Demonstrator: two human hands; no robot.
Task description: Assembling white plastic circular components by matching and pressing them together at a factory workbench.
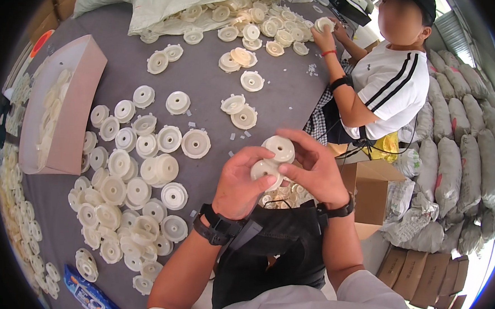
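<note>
My left hand [239, 179] is closed on a round white plastic disc [262, 171] with a small centre hole. Its thumb presses on the disc's face. A second white plastic disc [282, 148] sits against the first one's upper edge, held by my right hand [315, 168]. The right thumb lies where the two discs meet, and the right forefinger curls over the top. Both discs are above my lap at the table's edge. Below them, more white plastic pieces [295, 197] show, partly hidden by my hands.
A large heap of similar discs [112, 190] covers the grey table's left part. Farther off, a white sack [171, 8] spills more. A pink box [76, 112] stands far left, a blue packet [88, 291] nearer. At right are a co-worker [385, 83], an open carton [369, 189] and stacked sacks [465, 166].
</note>
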